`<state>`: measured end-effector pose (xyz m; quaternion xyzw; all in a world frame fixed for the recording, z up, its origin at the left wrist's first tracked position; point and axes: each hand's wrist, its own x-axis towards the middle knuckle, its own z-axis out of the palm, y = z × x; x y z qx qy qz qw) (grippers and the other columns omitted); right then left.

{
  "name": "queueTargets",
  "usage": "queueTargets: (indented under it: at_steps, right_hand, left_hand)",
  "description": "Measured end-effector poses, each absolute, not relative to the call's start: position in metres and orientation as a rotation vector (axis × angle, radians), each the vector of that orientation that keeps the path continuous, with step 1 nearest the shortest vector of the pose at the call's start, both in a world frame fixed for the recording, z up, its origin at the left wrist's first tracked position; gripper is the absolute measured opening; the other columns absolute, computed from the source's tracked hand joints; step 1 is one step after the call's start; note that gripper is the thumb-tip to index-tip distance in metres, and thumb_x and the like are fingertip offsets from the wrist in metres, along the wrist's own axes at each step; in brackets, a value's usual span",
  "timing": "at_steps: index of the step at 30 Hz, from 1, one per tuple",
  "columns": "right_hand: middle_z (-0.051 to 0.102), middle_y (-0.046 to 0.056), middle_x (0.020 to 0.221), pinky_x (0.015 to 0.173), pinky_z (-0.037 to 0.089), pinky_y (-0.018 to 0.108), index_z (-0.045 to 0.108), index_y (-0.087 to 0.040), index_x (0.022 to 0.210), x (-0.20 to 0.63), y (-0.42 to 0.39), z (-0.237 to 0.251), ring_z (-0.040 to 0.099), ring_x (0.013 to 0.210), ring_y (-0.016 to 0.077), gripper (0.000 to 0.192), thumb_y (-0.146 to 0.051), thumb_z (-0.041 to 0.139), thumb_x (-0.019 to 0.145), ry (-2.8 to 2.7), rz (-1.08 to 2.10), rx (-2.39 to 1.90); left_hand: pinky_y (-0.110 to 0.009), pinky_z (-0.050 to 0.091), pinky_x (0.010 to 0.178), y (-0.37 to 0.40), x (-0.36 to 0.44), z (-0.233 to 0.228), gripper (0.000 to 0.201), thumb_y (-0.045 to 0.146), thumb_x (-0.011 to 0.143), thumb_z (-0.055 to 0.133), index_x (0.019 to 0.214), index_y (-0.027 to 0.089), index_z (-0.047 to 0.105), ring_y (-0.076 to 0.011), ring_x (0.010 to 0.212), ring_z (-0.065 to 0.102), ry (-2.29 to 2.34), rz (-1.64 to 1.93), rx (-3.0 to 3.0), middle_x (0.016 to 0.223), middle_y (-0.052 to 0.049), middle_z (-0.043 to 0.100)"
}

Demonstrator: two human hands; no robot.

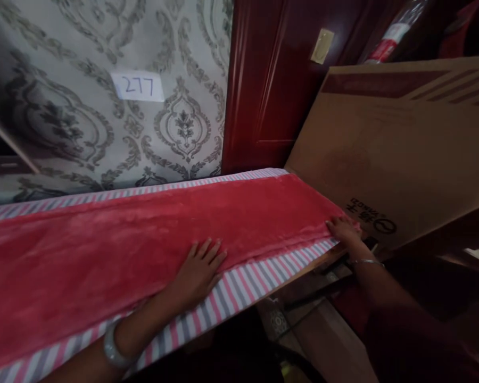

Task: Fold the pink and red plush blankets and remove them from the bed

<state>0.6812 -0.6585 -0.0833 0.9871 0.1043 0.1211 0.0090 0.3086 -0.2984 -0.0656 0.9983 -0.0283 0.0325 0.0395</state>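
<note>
A long red plush blanket (231, 213), folded into a strip, lies flat over a pink, grey and white striped cloth (243, 287) on a table. My left hand (199, 271), with a pale bangle at the wrist, rests palm down on the blanket's near edge, fingers spread. At the right end, my right hand (344, 231) is on the blanket's near corner, its fingers stretched over the red fabric. A thin bracelet circles that wrist. The underside of the right hand and its thumb are hard to make out.
A large cardboard box (399, 138) stands against the table's right end, a plastic bottle (395, 37) behind it. Patterned wallpaper (183, 127) with a paper label (138, 86) reading 277 and a dark red door (263, 80) border the far side.
</note>
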Motion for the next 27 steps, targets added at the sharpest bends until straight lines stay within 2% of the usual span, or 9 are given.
queueTargets:
  at_steps: [2,4,7,11,13,16,21,27]
  right_hand:
    - [0.059,0.024,0.140,0.102,0.043,0.061,0.057,-0.014,0.142,0.674,-0.635,-0.073,0.053,0.130,0.0376,0.060,-0.042,0.022,0.103,0.354,0.359,3.094]
    - [0.047,0.019,0.153,0.106,0.042,0.056,0.048,-0.017,0.150,0.654,-0.600,-0.063,0.042,0.142,0.0353,0.060,-0.046,0.023,0.103,0.516,0.404,3.110]
    - [0.037,0.015,0.161,0.112,0.037,0.056,0.041,-0.022,0.155,0.605,-0.538,-0.053,0.031,0.149,0.0345,0.059,-0.048,0.032,0.103,1.116,0.537,3.110]
    - [0.025,0.007,0.168,0.115,0.031,0.060,0.032,-0.030,0.159,0.547,-0.490,-0.060,0.021,0.153,0.0332,0.060,-0.050,0.037,0.102,1.518,0.430,2.965]
    - [0.028,0.007,0.167,0.115,0.030,0.060,0.034,-0.031,0.158,0.534,-0.487,-0.074,0.024,0.152,0.0334,0.060,-0.052,0.039,0.102,1.530,0.328,2.920]
    - [0.033,0.007,0.165,0.115,0.033,0.058,0.037,-0.032,0.157,0.533,-0.495,-0.097,0.030,0.150,0.0327,0.059,-0.051,0.039,0.101,1.475,0.280,2.909]
    - [0.034,0.006,0.164,0.114,0.035,0.055,0.037,-0.032,0.156,0.538,-0.501,-0.112,0.031,0.150,0.0305,0.059,-0.050,0.039,0.101,1.457,0.370,2.886]
    - [0.039,0.006,0.162,0.113,0.038,0.056,0.042,-0.033,0.154,0.543,-0.499,-0.111,0.035,0.148,0.0309,0.057,-0.050,0.040,0.100,1.428,0.308,2.906]
  left_hand:
    - [-0.059,0.027,0.119,-0.299,0.308,-0.061,0.051,0.036,0.101,0.044,0.148,0.020,0.051,-0.0355,0.148,0.035,-0.117,0.054,3.044,0.157,-0.014,0.046]
    - [-0.054,0.029,0.119,-0.297,0.308,-0.055,0.048,0.036,0.102,0.041,0.145,0.020,0.055,-0.0317,0.145,0.040,-0.122,0.032,3.005,0.154,-0.013,0.050]
    - [-0.049,0.029,0.120,-0.286,0.304,-0.041,0.046,0.035,0.104,0.036,0.143,0.023,0.057,-0.0264,0.143,0.044,-0.027,0.084,2.976,0.152,-0.010,0.053]
    - [-0.060,0.018,0.122,-0.254,0.279,-0.025,0.054,0.037,0.100,0.046,0.152,0.022,0.046,-0.0350,0.152,0.027,0.309,0.128,3.091,0.161,-0.012,0.039]
    - [-0.064,0.017,0.120,-0.235,0.256,-0.028,0.060,0.041,0.099,0.049,0.154,0.021,0.042,-0.0400,0.153,0.020,0.546,0.111,3.122,0.165,-0.014,0.032]
    - [-0.068,0.018,0.118,-0.215,0.220,-0.044,0.064,0.047,0.098,0.047,0.156,0.021,0.038,-0.0432,0.152,0.019,0.773,0.062,3.103,0.166,-0.015,0.028]
    - [-0.066,0.016,0.119,-0.208,0.194,-0.066,0.064,0.052,0.100,0.040,0.157,0.024,0.036,-0.0391,0.154,0.017,0.758,0.151,3.113,0.168,-0.011,0.025]
    - [-0.064,0.016,0.120,-0.205,0.191,-0.067,0.060,0.051,0.099,0.040,0.155,0.027,0.040,-0.0356,0.154,0.021,0.693,0.246,3.017,0.165,-0.009,0.032]
